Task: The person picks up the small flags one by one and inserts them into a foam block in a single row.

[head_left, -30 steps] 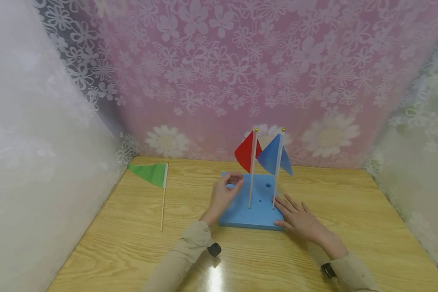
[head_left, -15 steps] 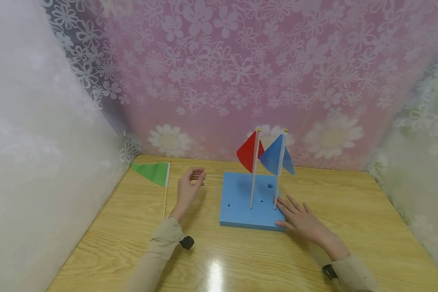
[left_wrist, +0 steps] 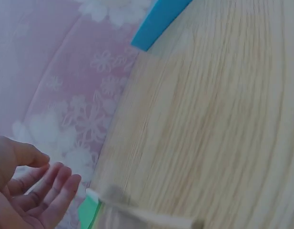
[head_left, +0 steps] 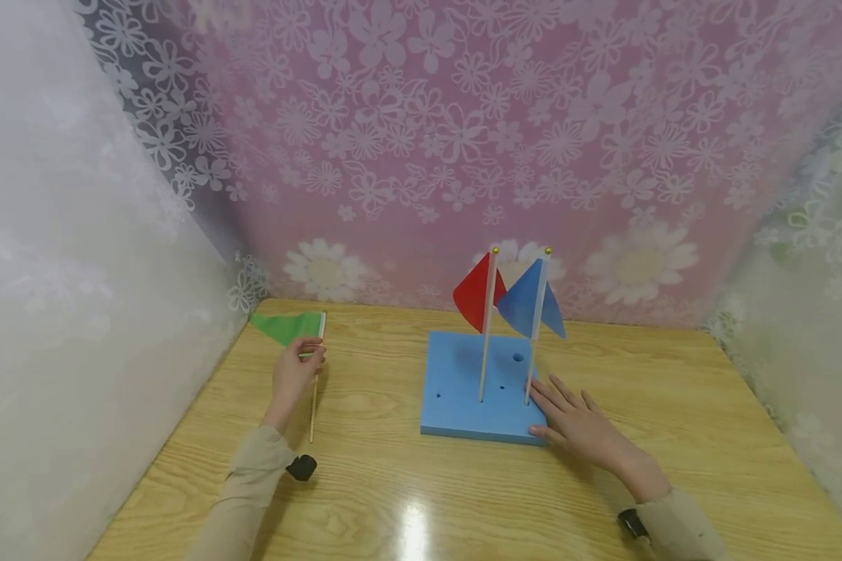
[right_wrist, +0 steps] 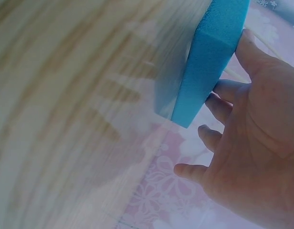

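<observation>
A green flag [head_left: 276,326] on a thin wooden stick [head_left: 313,417] lies on the table at the left. My left hand [head_left: 297,378] is over it, thumb and fingers loosely bent close to the stick. The left wrist view shows a gap between thumb and fingers, with part of the green cloth [left_wrist: 89,211] beyond the fingertips. Spread along the right edge of the blue foam board [head_left: 456,417], my right hand [head_left: 583,427] rests with its fingers extended. A red flag [head_left: 471,296] and a blue flag [head_left: 522,302] stand upright in the board.
Small holes show in the board's top, with a larger hole [head_left: 517,358] near its back right. The wooden table [head_left: 477,499] ends at a pink floral cloth [head_left: 392,156] behind. Pale cloth walls [head_left: 77,273] rise on both sides.
My left hand has moved left from the blue board, across the table, to the green flag. The right hand has stayed at the board's right edge.
</observation>
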`<state>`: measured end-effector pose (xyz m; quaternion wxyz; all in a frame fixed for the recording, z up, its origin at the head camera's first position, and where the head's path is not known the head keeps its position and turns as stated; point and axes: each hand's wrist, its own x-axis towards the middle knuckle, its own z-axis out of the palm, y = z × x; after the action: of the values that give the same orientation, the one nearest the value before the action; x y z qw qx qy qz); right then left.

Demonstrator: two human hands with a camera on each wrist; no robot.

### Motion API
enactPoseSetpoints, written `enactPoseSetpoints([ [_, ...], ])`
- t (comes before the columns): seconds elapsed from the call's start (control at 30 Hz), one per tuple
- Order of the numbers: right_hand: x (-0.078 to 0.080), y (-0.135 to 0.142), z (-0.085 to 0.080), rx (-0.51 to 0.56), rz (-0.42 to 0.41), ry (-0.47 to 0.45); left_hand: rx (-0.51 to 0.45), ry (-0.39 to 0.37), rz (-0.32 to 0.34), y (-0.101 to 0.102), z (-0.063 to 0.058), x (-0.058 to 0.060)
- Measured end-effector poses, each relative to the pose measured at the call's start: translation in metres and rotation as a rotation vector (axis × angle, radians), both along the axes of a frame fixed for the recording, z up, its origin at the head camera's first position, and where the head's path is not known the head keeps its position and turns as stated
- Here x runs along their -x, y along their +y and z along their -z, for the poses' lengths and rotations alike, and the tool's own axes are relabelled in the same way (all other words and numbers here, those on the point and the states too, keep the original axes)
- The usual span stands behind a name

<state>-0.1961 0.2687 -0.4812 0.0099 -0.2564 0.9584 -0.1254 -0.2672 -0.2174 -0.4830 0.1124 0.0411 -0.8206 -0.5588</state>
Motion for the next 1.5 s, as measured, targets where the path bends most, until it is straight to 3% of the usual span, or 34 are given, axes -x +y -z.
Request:
enactPoseSetpoints([
  [0.3, -0.003, 0.001, 0.001, 0.006, 0.007, 0.005, 0.225, -0.140, -0.021, -0.028, 0.004, -0.008],
  [0.5, -0.003, 0.001, 0.000, 0.004, 0.012, -0.009, 0.292, -0.210, -0.005, -0.028, 0.007, -0.007],
  [0.63, -0.003, 0.001, 0.000, 0.008, 0.009, -0.007, 0.357, -0.217, 0.003, -0.024, 0.008, -0.007],
  [0.93, -0.003, 0.002, 0.001, 0.025, 0.007, -0.012, 0.408, -0.240, 0.002, -0.017, 0.012, -0.007],
  [1.33, -0.003, 0.001, 0.000, 0.031, 0.006, -0.007, 0.368, -0.192, -0.048, -0.019, 0.008, -0.012],
  [1.5, -0.002, 0.001, -0.001, 0.031, 0.007, -0.005, 0.239, -0.173, -0.039, -0.019, 0.003, -0.012],
])
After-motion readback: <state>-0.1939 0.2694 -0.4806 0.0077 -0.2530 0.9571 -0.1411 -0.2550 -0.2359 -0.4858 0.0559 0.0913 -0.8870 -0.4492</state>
